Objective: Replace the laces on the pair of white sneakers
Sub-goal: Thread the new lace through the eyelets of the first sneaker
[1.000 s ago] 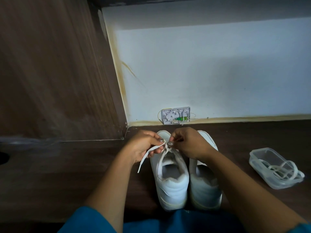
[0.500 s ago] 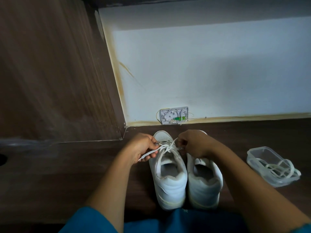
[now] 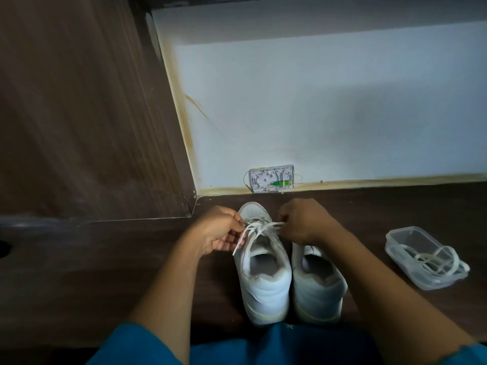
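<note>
White flat lace [image 3: 269, 225], smooth rounded sneaker [image 3: 266, 292]

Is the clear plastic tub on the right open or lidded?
Open: no lid on the clear plastic tub; white laces spill over its rim.

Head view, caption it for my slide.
Left hand and right hand pinch a flat white lace over one white sneaker; clear plastic tub of spare laces nearby.
</note>
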